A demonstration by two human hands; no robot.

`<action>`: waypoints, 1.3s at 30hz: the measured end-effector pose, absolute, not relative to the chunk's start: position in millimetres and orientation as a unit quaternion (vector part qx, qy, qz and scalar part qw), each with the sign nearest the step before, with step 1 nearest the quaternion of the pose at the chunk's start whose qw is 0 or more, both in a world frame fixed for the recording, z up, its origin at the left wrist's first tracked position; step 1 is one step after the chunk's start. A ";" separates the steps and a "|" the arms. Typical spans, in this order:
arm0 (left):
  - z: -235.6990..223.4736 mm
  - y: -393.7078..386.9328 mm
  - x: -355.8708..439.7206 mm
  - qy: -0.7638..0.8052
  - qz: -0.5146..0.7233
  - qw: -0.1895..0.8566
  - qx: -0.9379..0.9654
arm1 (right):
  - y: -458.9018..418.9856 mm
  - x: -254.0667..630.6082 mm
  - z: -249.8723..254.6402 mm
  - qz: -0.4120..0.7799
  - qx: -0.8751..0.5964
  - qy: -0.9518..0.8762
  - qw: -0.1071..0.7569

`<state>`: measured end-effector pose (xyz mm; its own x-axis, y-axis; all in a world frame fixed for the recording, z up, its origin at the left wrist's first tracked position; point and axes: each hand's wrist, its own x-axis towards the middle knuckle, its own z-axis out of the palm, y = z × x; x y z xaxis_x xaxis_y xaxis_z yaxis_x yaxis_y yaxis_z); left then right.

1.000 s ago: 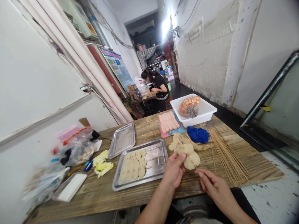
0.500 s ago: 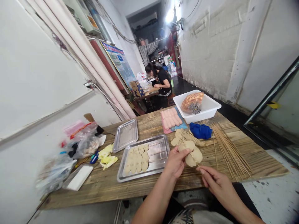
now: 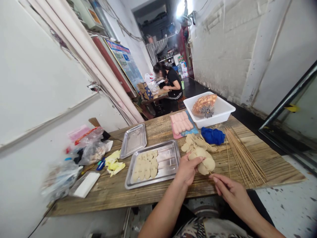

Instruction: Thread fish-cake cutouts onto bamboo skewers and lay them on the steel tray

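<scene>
My left hand [image 3: 186, 171] is closed on several flat, round beige slices [image 3: 206, 164] held in an overlapping bunch above the table's front edge. Between thumb and fingers, my right hand [image 3: 227, 189] pinches the lower end of a thin wooden skewer [image 3: 210, 173], whose upper part is hidden by the slices. Behind them lies a loose pile of similar slices [image 3: 189, 142]. To the left, a metal tray [image 3: 170, 172] holds rows of beige slices on skewers [image 3: 145, 167]. A bundle of bare skewers [image 3: 244, 158] rests right of my hands.
Pink sausages [image 3: 182, 121] lie on a bag beside a white tub [image 3: 215, 119] holding a bagged item. A blue cloth [image 3: 213, 135] is near the skewers. Left are a second tray [image 3: 133, 140], yellow gloves [image 3: 115, 162] and plastic bags [image 3: 60, 175]. A person [image 3: 172, 81] sits behind.
The view has shifted slightly. Both hands keep their grip on the slices and the skewer, with almost no movement between them.
</scene>
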<state>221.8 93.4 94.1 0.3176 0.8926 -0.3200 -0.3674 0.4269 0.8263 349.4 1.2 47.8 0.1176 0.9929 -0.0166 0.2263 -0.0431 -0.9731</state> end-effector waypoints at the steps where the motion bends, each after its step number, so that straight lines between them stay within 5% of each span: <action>1: 92.8 93.6 221.6 0.400 0.421 0.746 0.326 | 1.4 350.1 47.3 0.418 -0.590 -0.517 0.458; 39: 90.2 88.5 221.0 0.352 0.464 0.715 0.387 | 6.1 346.6 56.3 0.542 -0.548 -0.403 0.493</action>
<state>221.0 88.5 90.2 0.3214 0.9358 -0.1446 -0.3916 0.2704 0.8795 346.6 6.1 56.3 0.0868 0.9768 -0.1959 -0.0930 -0.1879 -0.9778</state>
